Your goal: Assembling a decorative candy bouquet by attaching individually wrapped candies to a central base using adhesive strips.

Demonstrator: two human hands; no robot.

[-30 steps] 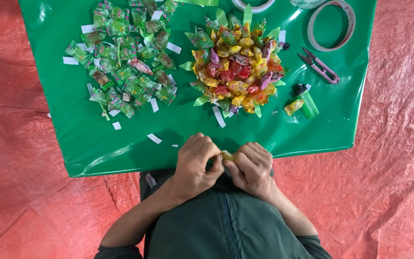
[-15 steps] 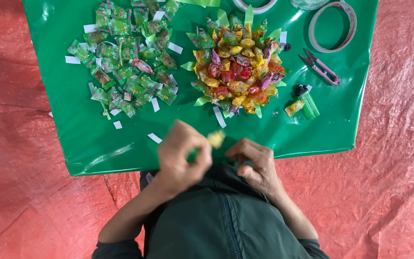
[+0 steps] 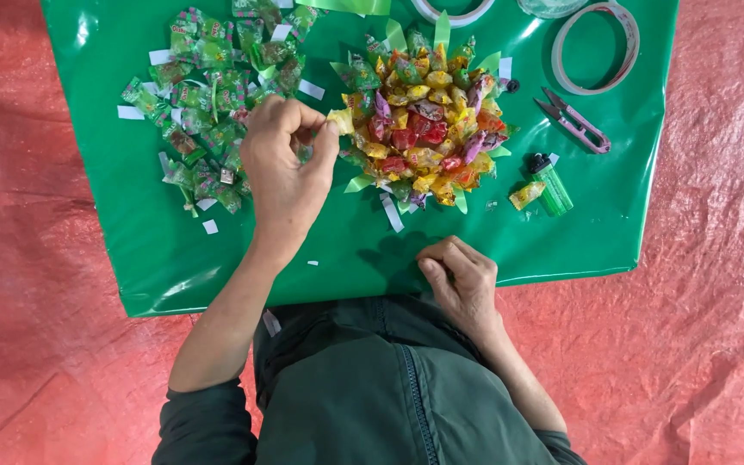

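Observation:
My left hand (image 3: pixel 286 168) reaches out over the green sheet (image 3: pixel 346 241) and pinches a yellow wrapped candy (image 3: pixel 338 120) at the left edge of a round mound of red, yellow and purple candies (image 3: pixel 424 129). My right hand (image 3: pixel 460 280) rests near the sheet's front edge with its fingers curled in; I see nothing in it. A loose pile of green-wrapped candies (image 3: pixel 208 95) lies left of my left hand.
Small pink snips (image 3: pixel 574 122), a roll of tape (image 3: pixel 600 47), a green lighter (image 3: pixel 553 188) and one stray yellow candy (image 3: pixel 527 195) lie at the right. White paper strips are scattered on the sheet. A red tarp (image 3: pixel 716 258) surrounds it.
My hands were together at the front edge working on a candy. The left hand has since carried it forward to the mound, while the right hand stayed near the edge.

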